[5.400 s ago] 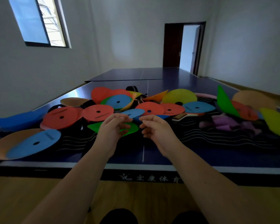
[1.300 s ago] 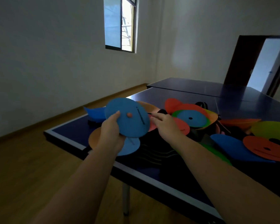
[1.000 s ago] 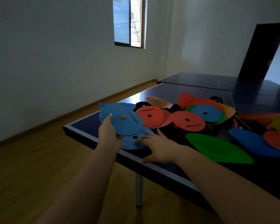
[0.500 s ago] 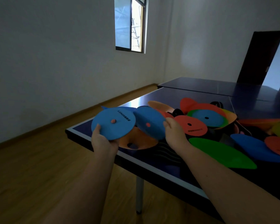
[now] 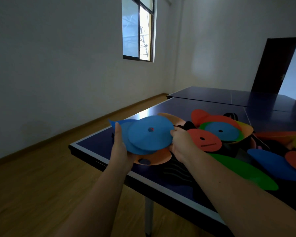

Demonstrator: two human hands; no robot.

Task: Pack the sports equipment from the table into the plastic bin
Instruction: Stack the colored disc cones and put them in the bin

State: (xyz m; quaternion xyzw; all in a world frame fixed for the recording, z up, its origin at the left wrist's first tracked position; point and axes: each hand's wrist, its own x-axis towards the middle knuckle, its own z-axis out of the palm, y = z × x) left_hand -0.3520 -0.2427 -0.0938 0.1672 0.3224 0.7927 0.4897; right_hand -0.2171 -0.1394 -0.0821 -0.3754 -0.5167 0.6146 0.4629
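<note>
Two blue flat disc markers (image 5: pixel 149 134) are stacked one on the other above the table's near left corner. My left hand (image 5: pixel 120 151) grips their left edge, thumb on top. My right hand (image 5: pixel 181 142) pinches the right edge of the upper disc. Under them an orange disc (image 5: pixel 154 157) lies on the dark blue table (image 5: pixel 96 147). More discs lie to the right: a red one (image 5: pixel 204 140), a blue one on green and yellow (image 5: pixel 223 131), a green one (image 5: pixel 243 171). No plastic bin is in view.
Another blue marker (image 5: pixel 120 121) pokes out behind my left hand. Black straps or bags (image 5: pixel 189 124) lie among the discs. A second table half (image 5: pixel 229 95) stands beyond. Wooden floor lies to the left, and a table leg (image 5: pixel 149 216) stands below the near edge.
My right hand lifted a second blue disc off the orange one and brought it onto the blue disc in my left hand. Both hands now hold the stack together.
</note>
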